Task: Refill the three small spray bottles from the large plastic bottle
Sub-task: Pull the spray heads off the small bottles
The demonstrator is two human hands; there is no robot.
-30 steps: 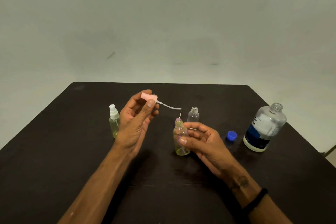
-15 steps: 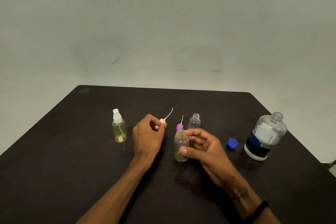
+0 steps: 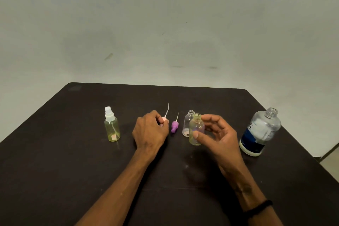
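One yellow bottle (image 3: pixel 196 129) upright (neck up), right hand (image 3: pixel 218 137) gripping; left hand (image 3: pixel 150 132) pinching pink sprayer (image 3: pixel 165 119).

The room is dim, with soft light from above. The right hand (image 3: pixel 218 135) is a little blurred. The dark table (image 3: pixel 73 161) curves at the edges.

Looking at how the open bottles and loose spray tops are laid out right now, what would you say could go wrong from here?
1. The yellowish bottle in the right hand is uncapped; it stands close against the open clear bottle and may knock it over.
2. The pink spray top under the left hand and the purple spray top stand with thin tubes up; a brushing hand could topple them.
3. The large bottle is open and may spill if bumped.
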